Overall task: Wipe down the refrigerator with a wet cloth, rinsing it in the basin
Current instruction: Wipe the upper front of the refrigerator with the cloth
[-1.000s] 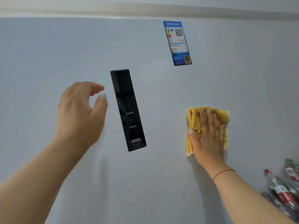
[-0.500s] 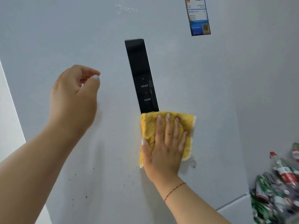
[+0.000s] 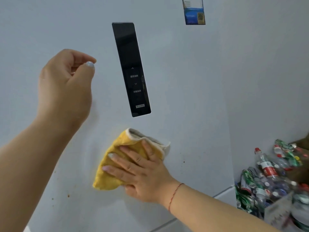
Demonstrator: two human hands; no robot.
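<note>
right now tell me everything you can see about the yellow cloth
The yellow cloth looks like soft terry with a pale trim along its edge. It is crumpled, its upper corner folded over to show a greyish-white underside. It lies against the pale refrigerator door, below the black control panel and apart from it. The right hand presses it to the door with spread, nearly straight fingers. Whether it is wet cannot be told.

I see my right hand (image 3: 142, 171) pressing a crumpled yellow terry cloth (image 3: 117, 161) flat-fingered against the pale grey refrigerator door (image 3: 192, 97), just below the tall black glass control panel (image 3: 131, 69). My left hand (image 3: 65, 86) hangs left of that panel, fingers loosely curled, holding nothing. Up and right of the panel sits a blue label sticker (image 3: 194, 13); far down to its right lies a heap of crushed plastic bottles (image 3: 270, 178).
</note>
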